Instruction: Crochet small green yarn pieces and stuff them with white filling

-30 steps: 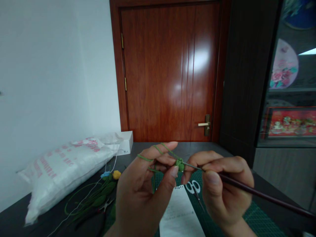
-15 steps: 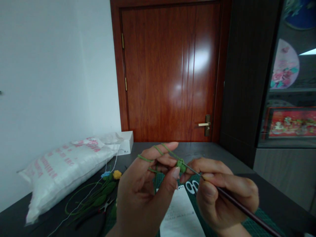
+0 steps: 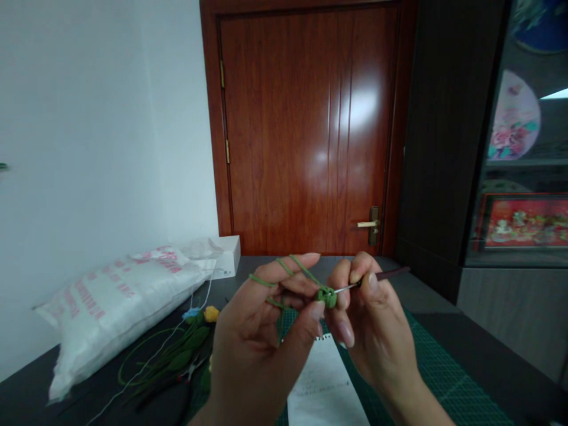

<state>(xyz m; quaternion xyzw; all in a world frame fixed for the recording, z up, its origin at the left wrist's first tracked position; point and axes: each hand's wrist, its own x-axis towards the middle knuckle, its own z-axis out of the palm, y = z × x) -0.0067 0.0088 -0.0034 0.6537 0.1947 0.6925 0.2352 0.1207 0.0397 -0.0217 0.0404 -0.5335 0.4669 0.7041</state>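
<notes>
Between thumb and fingertips, my left hand (image 3: 266, 331) pinches a small green crochet piece (image 3: 327, 297). Green yarn (image 3: 262, 280) loops around the raised index finger of that hand and runs down to the piece. My right hand (image 3: 375, 319) grips a crochet hook (image 3: 385, 275) with a dark handle, which points to the upper right. The hook's thin metal shaft meets the right side of the green piece; its tip is hidden in the stitches. Both hands are close together above a sheet of notepaper (image 3: 326, 384).
A green cutting mat (image 3: 448, 373) lies under the notepaper. On the left are a stuffed white sack (image 3: 115, 302), a white box (image 3: 228, 255), green crocheted leaves (image 3: 193, 340), a yellow crocheted piece (image 3: 211, 313) and pliers (image 3: 190, 370). A closed door (image 3: 302, 130) stands behind the table.
My right hand has turned over, swinging the hook's handle from the lower right to the upper right. The left hand keeps its pinch on the green piece, almost unmoved.
</notes>
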